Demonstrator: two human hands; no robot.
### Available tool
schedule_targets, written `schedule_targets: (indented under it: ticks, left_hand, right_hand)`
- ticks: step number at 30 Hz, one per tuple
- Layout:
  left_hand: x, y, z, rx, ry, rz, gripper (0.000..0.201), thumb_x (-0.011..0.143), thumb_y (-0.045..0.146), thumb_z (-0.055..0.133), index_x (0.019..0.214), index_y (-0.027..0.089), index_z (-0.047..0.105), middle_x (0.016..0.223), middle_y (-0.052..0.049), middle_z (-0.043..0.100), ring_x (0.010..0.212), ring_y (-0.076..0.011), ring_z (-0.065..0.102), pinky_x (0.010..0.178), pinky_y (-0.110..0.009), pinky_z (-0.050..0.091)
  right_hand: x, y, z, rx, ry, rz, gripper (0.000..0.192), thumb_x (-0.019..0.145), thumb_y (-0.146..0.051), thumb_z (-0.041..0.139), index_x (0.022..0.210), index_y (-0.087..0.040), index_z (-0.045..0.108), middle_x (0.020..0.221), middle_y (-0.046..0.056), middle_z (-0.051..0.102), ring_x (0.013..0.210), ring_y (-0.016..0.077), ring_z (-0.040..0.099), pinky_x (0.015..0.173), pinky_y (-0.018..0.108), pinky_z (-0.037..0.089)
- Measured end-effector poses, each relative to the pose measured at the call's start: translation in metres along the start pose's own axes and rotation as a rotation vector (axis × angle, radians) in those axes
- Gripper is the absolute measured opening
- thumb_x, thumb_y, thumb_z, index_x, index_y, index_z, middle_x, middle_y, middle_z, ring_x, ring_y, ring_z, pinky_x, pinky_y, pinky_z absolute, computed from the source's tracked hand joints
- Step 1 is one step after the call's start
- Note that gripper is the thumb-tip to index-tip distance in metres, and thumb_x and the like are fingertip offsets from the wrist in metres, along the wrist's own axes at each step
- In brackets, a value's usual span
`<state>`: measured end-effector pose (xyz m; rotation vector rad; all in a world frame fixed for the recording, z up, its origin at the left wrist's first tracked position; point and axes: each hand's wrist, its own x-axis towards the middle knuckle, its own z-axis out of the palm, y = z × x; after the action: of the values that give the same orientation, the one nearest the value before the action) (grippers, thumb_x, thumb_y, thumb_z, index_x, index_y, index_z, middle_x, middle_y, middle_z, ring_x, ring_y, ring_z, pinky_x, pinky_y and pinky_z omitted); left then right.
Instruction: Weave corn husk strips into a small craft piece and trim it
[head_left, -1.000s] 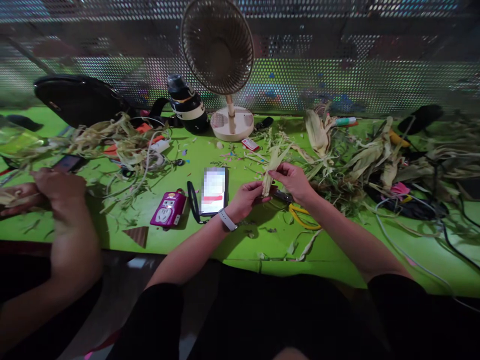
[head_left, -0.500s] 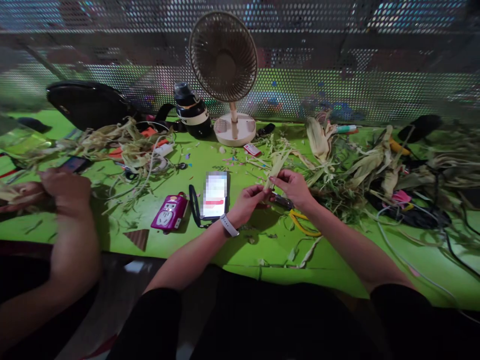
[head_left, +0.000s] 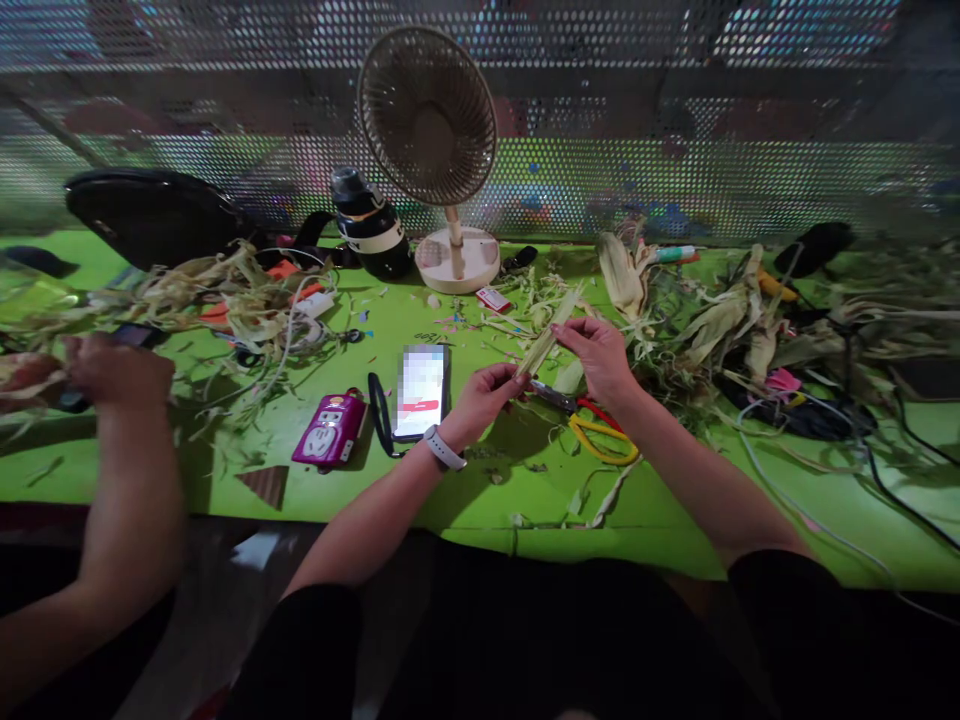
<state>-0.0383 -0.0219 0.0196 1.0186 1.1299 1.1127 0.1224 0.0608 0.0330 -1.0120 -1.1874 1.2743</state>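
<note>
My left hand (head_left: pixel 484 393) and my right hand (head_left: pixel 598 352) both pinch a narrow strip of pale corn husk (head_left: pixel 544 342) above the green table (head_left: pixel 480 480). The left hand holds its lower end, the right its upper end, so the strip slants up to the right. A white watch band circles my left wrist (head_left: pixel 441 447). Yellow-handled scissors (head_left: pixel 600 428) lie on the table just under my right forearm. A phone (head_left: pixel 421 379) rests left of my left hand.
Heaps of corn husks (head_left: pixel 712 320) cover the right and the far left (head_left: pixel 225 290). A desk fan (head_left: pixel 431 130), a dark bottle (head_left: pixel 367 220) and a purple power strip (head_left: pixel 330 432) stand around. Another person's hands (head_left: pixel 112 370) work at the left. Cables (head_left: pixel 825 500) trail at right.
My hands have drawn apart, the right one lifting up and to the right, so the husk strip now stretches between them. The scissors beneath have come into full view.
</note>
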Motion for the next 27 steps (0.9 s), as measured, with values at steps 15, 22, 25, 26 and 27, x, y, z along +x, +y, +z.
schedule_targets:
  ticks: [15, 22, 25, 26, 27]
  left_hand:
    - [-0.008, 0.034, -0.011, 0.559, -0.286, 0.013, 0.027, 0.081, 0.039, 0.063, 0.085, 0.013, 0.066, 0.072, -0.005, 0.068, 0.059, -0.0108, 0.062, 0.050, -0.019, 0.047]
    - [-0.014, 0.060, -0.020, 0.663, -0.399, -0.056, 0.022, 0.080, 0.035, 0.062, 0.086, 0.015, 0.071, 0.075, -0.005, 0.072, 0.058, -0.0109, 0.062, 0.048, -0.018, 0.047]
    - [-0.006, 0.065, -0.027, 0.600, -0.431, -0.098, 0.021, 0.075, 0.036, 0.069, 0.082, 0.017, 0.074, 0.072, -0.007, 0.072, 0.056, -0.0128, 0.062, 0.046, -0.019, 0.045]
    - [-0.003, 0.067, -0.029, 0.581, -0.443, -0.120, 0.020, 0.072, 0.036, 0.072, 0.080, 0.017, 0.074, 0.071, -0.007, 0.072, 0.056, -0.0131, 0.062, 0.046, -0.019, 0.045]
    - [0.001, 0.069, -0.031, 0.566, -0.464, -0.141, 0.019, 0.070, 0.035, 0.074, 0.080, 0.018, 0.075, 0.069, -0.006, 0.071, 0.055, -0.0132, 0.063, 0.046, -0.018, 0.044]
  right_hand:
    - [-0.015, -0.056, -0.019, -0.938, -0.996, -0.400, 0.025, 0.089, -0.039, 0.057, 0.103, -0.020, 0.067, 0.100, 0.006, 0.071, 0.091, 0.0197, 0.061, 0.095, 0.043, 0.037]
    - [-0.020, -0.053, -0.023, -0.924, -1.013, -0.258, 0.027, 0.092, -0.035, 0.048, 0.084, -0.018, 0.068, 0.070, 0.001, 0.061, 0.064, 0.0123, 0.050, 0.062, 0.025, 0.031]
    - [-0.021, -0.055, -0.039, -0.861, -0.955, -0.189, 0.030, 0.091, -0.038, 0.048, 0.079, -0.019, 0.068, 0.063, -0.001, 0.058, 0.059, 0.0112, 0.047, 0.059, 0.024, 0.030]
    - [-0.022, -0.055, -0.045, -0.842, -0.933, -0.166, 0.031, 0.091, -0.039, 0.048, 0.079, -0.019, 0.068, 0.064, -0.001, 0.058, 0.059, 0.0113, 0.047, 0.059, 0.024, 0.031]
    - [-0.023, -0.054, -0.051, -0.820, -0.916, -0.142, 0.031, 0.090, -0.040, 0.049, 0.079, -0.018, 0.068, 0.065, -0.001, 0.059, 0.059, 0.0114, 0.048, 0.058, 0.024, 0.031]
